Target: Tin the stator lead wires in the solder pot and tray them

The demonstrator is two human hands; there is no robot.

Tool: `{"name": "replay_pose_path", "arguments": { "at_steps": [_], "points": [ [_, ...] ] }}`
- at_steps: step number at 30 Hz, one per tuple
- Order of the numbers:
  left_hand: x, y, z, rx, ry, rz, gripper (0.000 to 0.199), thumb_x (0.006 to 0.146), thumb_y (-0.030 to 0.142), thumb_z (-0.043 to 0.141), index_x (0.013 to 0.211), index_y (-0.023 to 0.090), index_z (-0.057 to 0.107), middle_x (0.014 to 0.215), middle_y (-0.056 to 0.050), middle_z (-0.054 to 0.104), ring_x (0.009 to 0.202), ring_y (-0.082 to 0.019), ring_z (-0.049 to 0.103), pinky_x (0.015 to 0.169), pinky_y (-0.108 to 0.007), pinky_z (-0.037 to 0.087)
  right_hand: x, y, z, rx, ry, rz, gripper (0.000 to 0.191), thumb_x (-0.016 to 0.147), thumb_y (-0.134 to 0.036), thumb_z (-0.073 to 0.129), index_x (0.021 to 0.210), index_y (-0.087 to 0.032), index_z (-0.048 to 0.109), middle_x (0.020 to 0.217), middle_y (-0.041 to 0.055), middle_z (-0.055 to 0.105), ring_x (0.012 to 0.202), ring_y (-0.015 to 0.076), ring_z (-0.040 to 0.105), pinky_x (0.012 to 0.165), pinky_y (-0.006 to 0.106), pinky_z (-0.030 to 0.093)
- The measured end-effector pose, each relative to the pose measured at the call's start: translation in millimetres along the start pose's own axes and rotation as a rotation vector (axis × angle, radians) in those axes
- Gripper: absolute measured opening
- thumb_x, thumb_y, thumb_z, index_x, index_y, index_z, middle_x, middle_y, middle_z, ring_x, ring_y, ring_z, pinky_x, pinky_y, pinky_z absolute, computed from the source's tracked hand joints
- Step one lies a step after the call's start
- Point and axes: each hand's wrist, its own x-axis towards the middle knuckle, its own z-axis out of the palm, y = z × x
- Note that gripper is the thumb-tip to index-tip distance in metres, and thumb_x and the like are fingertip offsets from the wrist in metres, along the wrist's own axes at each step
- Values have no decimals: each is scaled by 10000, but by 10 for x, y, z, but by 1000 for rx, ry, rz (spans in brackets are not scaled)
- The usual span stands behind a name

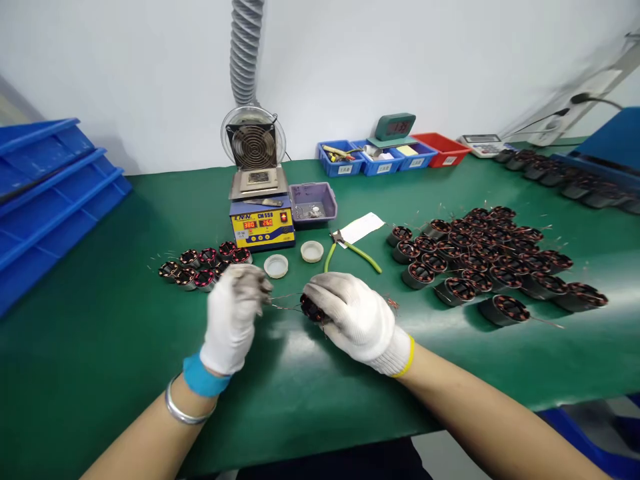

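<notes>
My right hand [353, 317], in a white glove with a yellow cuff, is wrapped round a black motor coil [313, 309] with copper windings. Thin wire leads [286, 307] stretch from that coil leftward to my left hand [237, 313]. The left glove is slightly blurred; its fingers are closed at the wire ends. Two small round dishes [276, 266] [312, 251] stand just beyond the hands. Green-handled cutters [354, 250] lie open on a white paper [363, 228] past my right hand.
A yellow-and-blue solder pot [263, 223] stands behind, beside a purple tray [314, 203]. Many coils [480, 250] cover the right side; a smaller group [195, 269] sits left. Blue bins [50, 193] rise at far left. Small boxes [383, 162] line the wall.
</notes>
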Motion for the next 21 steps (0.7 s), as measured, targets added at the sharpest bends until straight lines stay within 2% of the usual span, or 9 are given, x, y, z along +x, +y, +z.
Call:
{"name": "replay_pose_path", "arguments": {
  "at_steps": [4,6,7,8,10,12,16,18,21],
  "points": [
    [-80,42,71,189,-437,-192,273,715,387,613,589,176,495,514,21,510,453,-100,456,426,-217,376,-2,-24,11,-29,8,49,511,760,-98,459,1269,-152,446,1156,128,571,1035,245,544,855,402,520],
    [-100,81,24,157,-581,-221,295,716,335,604,525,182,438,458,30,463,410,-85,402,403,-212,330,0,-37,-2,-26,16,66,520,748,-96,465,1265,-153,451,1158,124,569,1019,238,546,851,392,519],
    [-93,94,-18,110,-606,-218,301,700,308,611,506,184,418,438,35,441,396,-79,377,393,-210,308,1,-40,-11,-20,17,66,521,749,-101,464,1268,-153,449,1160,125,566,1018,237,545,849,392,518],
    [-76,101,-64,47,-588,-206,307,688,291,615,494,186,402,426,39,422,391,-76,362,389,-209,296,2,-42,-20,-16,16,64,520,753,-107,461,1271,-153,448,1162,126,563,1020,239,543,848,396,517],
    [-28,96,-131,-65,-437,-183,309,707,318,593,504,191,398,422,39,406,386,-79,349,375,-207,283,3,-41,-34,-16,10,55,511,761,-118,457,1272,-145,449,1160,132,561,1021,245,540,847,408,516],
    [-1,83,-126,-43,-341,-193,278,723,366,582,556,188,449,463,28,458,398,-93,391,367,-209,301,5,-39,-37,-23,11,47,509,754,-112,457,1263,-132,459,1154,138,564,1018,250,540,848,414,515],
    [-92,106,32,163,-413,-183,206,697,332,633,615,170,535,545,21,528,476,-107,482,430,-215,398,13,-46,-29,-36,10,58,484,754,-93,460,1236,-118,491,1142,138,577,1009,246,547,850,401,513],
    [-158,129,74,144,-256,-77,157,718,294,615,646,168,556,540,21,539,478,-111,500,436,-217,407,16,-52,-33,-31,-6,73,474,764,-105,460,1235,-120,502,1148,136,578,1005,243,549,850,396,512],
    [-173,112,38,100,101,174,99,765,264,588,765,173,550,590,18,582,483,-117,526,454,-231,425,15,-60,-45,-19,-32,90,474,779,-122,454,1249,-130,511,1158,130,578,1019,240,546,859,395,504]
  ]
}}
